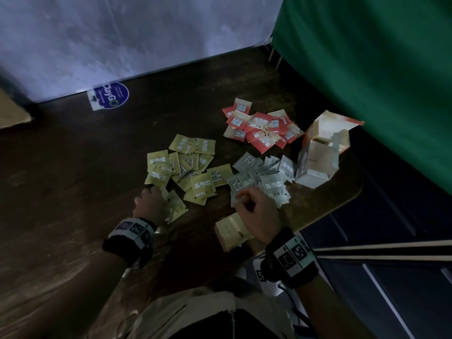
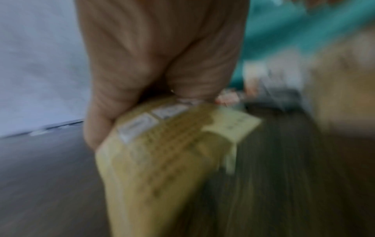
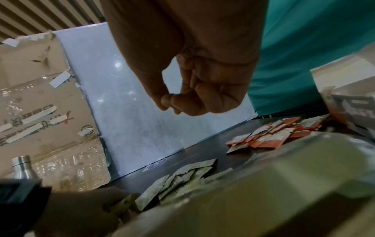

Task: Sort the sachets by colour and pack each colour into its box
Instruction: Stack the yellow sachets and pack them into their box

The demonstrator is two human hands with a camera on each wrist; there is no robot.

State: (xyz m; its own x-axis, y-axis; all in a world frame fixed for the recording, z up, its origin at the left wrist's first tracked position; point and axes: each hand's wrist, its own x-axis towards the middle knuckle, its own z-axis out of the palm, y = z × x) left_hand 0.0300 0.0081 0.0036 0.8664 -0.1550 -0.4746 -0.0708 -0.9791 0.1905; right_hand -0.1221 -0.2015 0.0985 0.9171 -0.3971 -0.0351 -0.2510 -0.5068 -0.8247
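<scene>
Sorting looks finished; packing the yellow lot seems to be the step in hand.

Across the middle of the head view, 3 heaps on the dark table point(image 1: 73, 167): yellow sachets point(image 1: 186, 167) left of centre, red sachets point(image 1: 261, 128) above and to the right, grey sachets point(image 1: 264, 177) right of centre, just beside the yellow.

Left hand point(image 1: 149, 204), at the lower edge of the yellow heap: closed round a stack of yellow sachets point(image 2: 166, 144), thumb on one face and fingers on the other, the picture blurred.

Right hand point(image 1: 256, 214), at the lower edge of the grey heap: fingers curled in, thumb against forefinger, nothing seen between them in the right wrist view.

Pale yellowish box point(image 1: 231, 232), low in the frame, partly under the right wrist: lying flat, mouth not visible. Orange-and-white box point(image 1: 320, 152), at the right: upright, flaps open, probably for the red.

To do it well:
- Square the stack edge-on against the table before lifting, so no corner sticks out.
- Gather from the left of the heap, away from the grey, to avoid dragging in a stray colour.
- Free the right hand to stand the yellowish box up and hold its mouth open.
- Feed the stack in narrow edge first, in small bundles, not 1 fat wad.
</scene>
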